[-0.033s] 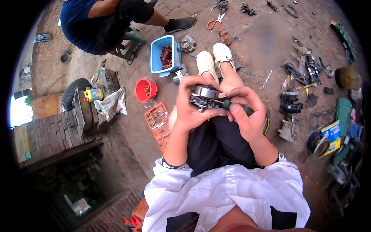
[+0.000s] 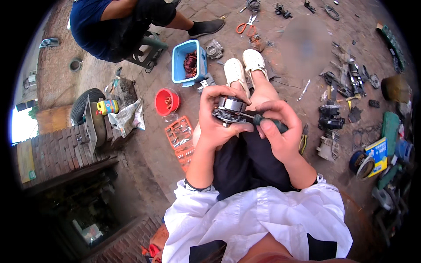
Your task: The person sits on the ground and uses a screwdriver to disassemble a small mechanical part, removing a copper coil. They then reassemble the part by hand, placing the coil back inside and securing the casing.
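While seated: person works over lap.
Left hand (image 2: 218, 117): grip closed around round grey metal motor part (image 2: 230, 108).
Right hand (image 2: 277, 127): grip closed on dark-green-handled screwdriver (image 2: 265, 123).

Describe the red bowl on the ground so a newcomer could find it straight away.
Start at the blue plastic bin standing on the brick paving ahead of the white shoes. Just beside it, toward the old tyre, sits the red bowl. It is the only round, bright red container; the orange tool case nearby is flat and rectangular.

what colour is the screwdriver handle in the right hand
Dark green screwdriver handle, gripped in the right hand; head view shows it best.
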Demonstrator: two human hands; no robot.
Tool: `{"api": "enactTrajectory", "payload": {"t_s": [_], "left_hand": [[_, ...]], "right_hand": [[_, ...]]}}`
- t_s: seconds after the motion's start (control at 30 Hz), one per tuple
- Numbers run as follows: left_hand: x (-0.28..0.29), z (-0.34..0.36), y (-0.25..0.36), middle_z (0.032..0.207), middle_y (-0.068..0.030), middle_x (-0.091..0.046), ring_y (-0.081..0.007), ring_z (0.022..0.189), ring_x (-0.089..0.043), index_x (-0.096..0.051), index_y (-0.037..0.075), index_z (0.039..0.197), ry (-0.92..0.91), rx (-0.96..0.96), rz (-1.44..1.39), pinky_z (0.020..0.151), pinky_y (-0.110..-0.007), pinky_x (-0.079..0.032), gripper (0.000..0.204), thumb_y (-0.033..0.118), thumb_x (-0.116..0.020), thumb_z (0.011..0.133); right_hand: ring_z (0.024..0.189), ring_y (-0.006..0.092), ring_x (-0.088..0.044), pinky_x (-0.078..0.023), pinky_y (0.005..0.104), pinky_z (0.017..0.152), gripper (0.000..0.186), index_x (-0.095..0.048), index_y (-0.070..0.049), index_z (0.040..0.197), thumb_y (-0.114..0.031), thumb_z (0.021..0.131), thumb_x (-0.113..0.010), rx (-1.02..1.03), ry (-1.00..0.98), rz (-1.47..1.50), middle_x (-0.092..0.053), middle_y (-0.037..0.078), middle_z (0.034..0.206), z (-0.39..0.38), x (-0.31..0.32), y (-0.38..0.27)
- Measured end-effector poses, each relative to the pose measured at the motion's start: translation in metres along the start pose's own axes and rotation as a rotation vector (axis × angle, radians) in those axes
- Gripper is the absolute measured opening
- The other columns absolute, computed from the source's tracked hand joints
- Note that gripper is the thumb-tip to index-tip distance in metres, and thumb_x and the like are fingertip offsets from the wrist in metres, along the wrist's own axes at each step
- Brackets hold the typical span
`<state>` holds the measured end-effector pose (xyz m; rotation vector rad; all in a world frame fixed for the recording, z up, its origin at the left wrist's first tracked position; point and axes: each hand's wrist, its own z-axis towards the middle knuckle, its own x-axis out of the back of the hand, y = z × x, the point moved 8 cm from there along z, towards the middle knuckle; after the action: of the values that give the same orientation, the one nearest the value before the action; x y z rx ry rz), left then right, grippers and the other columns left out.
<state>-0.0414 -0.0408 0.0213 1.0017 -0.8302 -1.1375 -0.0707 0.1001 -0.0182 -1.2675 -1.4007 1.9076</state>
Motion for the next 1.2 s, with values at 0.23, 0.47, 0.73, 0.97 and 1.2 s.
{"api": "enactTrajectory", "payload": {"t_s": [0.23, 0.47, 0.73, 0.97, 1.2], "left_hand": [[-0.001, -0.001, 0.002, 0.096, -0.014, -0.059, -0.0205, 0.09, -0.059, -0.041, 0.003, 0.108, -0.008, -0.035, -0.069, 0.078, -0.031, -0.048, 0.077, 0.015, -0.091, 0.051], [0.001, -0.003, -0.009, 0.094, -0.0099, -0.06, -0.019, 0.086, -0.061, -0.047, 0.004, 0.105, -0.104, 0.129, 0.203, 0.075, -0.03, -0.049, 0.067, 0.014, -0.089, 0.054], [0.001, -0.005, -0.014, 0.094, -0.011, -0.062, -0.0222, 0.085, -0.064, -0.044, 0.005, 0.102, -0.19, 0.118, 0.384, 0.073, -0.032, -0.05, 0.059, 0.016, -0.085, 0.06], [0.003, 0.001, -0.023, 0.102, -0.008, -0.06, -0.0159, 0.094, -0.059, -0.049, 0.003, 0.116, -0.114, 0.367, 0.202, 0.083, -0.029, -0.046, 0.072, 0.01, -0.085, 0.054], [-0.019, 0.011, -0.026, 0.111, -0.0102, -0.056, -0.0171, 0.104, -0.055, -0.051, 0.002, 0.112, -0.224, 0.328, -0.272, 0.09, -0.03, -0.042, 0.073, 0.015, -0.087, 0.05]], "right_hand": [[0.066, 0.0178, -0.065, -0.048, 0.0254, 0.059, 0.02, -0.066, 0.001, 0.094, -0.001, 0.075, -0.067, 0.416, 0.016, -0.411, -0.067, 0.01, 0.078, -0.004, -0.004, -0.037], [0.061, 0.0196, -0.063, -0.047, 0.0275, 0.054, 0.02, -0.067, -0.004, 0.093, -0.002, 0.073, -0.068, 0.367, -0.067, -0.551, -0.066, 0.009, 0.073, 0.005, -0.002, -0.043], [0.06, 0.0201, -0.062, -0.047, 0.0296, 0.052, 0.021, -0.068, -0.008, 0.093, -0.007, 0.072, -0.072, 0.392, -0.235, -0.809, -0.065, 0.007, 0.073, 0.016, -0.01, -0.051], [0.06, 0.0203, -0.063, -0.047, 0.0294, 0.055, 0.02, -0.068, -0.004, 0.093, -0.006, 0.073, -0.07, 0.42, -0.25, -0.695, -0.065, 0.008, 0.074, 0.021, -0.003, -0.045], [0.069, 0.0204, -0.066, -0.05, 0.0277, 0.063, 0.017, -0.068, -0.001, 0.093, -0.003, 0.075, -0.067, 0.418, -0.231, -0.534, -0.068, 0.01, 0.079, 0.02, -0.001, -0.049]]}}
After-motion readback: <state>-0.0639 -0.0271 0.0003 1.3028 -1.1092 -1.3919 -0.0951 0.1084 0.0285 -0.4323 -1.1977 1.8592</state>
